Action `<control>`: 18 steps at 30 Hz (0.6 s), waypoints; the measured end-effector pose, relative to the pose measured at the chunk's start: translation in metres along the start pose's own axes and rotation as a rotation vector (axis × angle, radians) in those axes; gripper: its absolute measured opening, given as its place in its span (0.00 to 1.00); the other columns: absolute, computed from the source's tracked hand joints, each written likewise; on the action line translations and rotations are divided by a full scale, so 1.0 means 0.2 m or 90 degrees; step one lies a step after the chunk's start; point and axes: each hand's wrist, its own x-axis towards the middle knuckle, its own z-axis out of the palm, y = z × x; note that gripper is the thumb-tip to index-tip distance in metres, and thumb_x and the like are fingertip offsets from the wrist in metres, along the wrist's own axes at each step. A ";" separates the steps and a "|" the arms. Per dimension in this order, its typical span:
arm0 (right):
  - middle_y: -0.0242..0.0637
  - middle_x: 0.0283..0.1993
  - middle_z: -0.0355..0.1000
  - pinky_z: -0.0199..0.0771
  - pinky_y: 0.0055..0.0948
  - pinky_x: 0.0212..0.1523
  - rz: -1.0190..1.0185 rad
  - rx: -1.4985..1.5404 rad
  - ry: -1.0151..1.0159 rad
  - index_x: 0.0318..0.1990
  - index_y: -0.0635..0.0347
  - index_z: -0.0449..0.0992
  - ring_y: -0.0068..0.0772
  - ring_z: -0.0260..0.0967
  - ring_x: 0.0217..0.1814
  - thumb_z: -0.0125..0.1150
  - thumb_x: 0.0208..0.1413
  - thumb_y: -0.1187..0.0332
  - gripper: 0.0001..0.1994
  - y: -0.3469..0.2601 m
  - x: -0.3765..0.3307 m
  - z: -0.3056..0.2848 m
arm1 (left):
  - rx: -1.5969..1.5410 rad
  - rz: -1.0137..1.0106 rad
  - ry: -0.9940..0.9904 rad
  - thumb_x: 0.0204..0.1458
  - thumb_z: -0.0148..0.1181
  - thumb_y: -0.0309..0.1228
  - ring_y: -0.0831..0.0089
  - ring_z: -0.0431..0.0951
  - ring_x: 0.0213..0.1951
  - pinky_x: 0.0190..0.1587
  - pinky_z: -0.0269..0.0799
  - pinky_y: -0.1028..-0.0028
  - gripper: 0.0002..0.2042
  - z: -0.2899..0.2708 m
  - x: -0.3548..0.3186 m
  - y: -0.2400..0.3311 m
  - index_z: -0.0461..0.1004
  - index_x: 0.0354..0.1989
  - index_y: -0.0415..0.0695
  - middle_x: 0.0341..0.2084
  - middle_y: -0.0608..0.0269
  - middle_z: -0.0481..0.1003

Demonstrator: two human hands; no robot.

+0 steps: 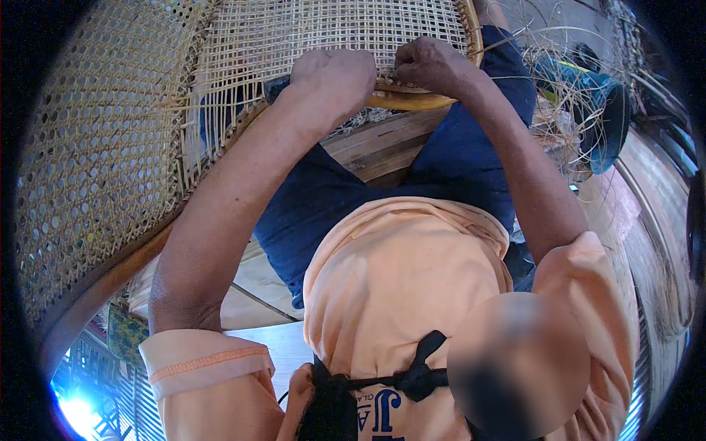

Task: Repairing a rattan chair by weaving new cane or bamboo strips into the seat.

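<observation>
A woven cane panel [331, 33] in a curved wooden frame [412, 100] lies across my lap at the top of the view. At its near edge, my left hand [334, 77] rests on the weave with its fingers curled under and mostly hidden. My right hand [434, 65] is closed like a fist a little to the right, against the same edge beside the frame's corner. What either hand pinches cannot be made out. A dark blue-black object [276, 88] shows beside my left wrist. Some vertical strands [213, 121] left of my left arm have open gaps between them.
A larger finished cane panel [103, 147] with a wooden rim [147, 250] curves along the left side. Loose thin cane strands [566, 95] tangle at the right, by a teal shoe-like object [607, 121]. Wooden boards [382, 143] lie below, between my legs.
</observation>
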 end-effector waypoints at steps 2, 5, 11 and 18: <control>0.45 0.27 0.73 0.70 0.33 0.32 -0.001 -0.003 0.023 0.33 0.60 0.77 0.37 0.71 0.27 0.55 0.45 0.65 0.10 0.03 0.02 0.03 | -0.009 -0.048 -0.007 0.48 0.46 0.28 0.54 0.77 0.35 0.36 0.72 0.58 0.07 0.00 0.00 0.02 0.70 0.34 0.41 0.30 0.50 0.75; 0.46 0.27 0.73 0.70 0.33 0.33 -0.011 -0.006 0.067 0.33 0.60 0.77 0.38 0.71 0.28 0.55 0.46 0.65 0.10 0.04 0.02 0.07 | -0.002 -0.023 0.057 0.48 0.47 0.28 0.53 0.77 0.35 0.37 0.72 0.58 0.08 0.03 0.00 0.02 0.70 0.34 0.41 0.30 0.49 0.75; 0.43 0.26 0.73 0.70 0.31 0.33 0.018 0.049 0.029 0.33 0.62 0.77 0.34 0.72 0.28 0.56 0.47 0.64 0.11 -0.02 0.01 -0.01 | 0.006 -0.048 -0.070 0.46 0.49 0.27 0.57 0.77 0.36 0.36 0.73 0.61 0.10 -0.05 0.07 -0.01 0.77 0.32 0.41 0.33 0.50 0.76; 0.40 0.27 0.74 0.71 0.28 0.31 -0.031 0.256 0.026 0.35 0.64 0.76 0.27 0.70 0.27 0.56 0.51 0.63 0.12 0.07 -0.02 0.03 | -0.089 -0.051 -0.242 0.43 0.49 0.25 0.62 0.77 0.25 0.29 0.73 0.66 0.09 -0.05 0.22 -0.10 0.78 0.24 0.40 0.21 0.53 0.76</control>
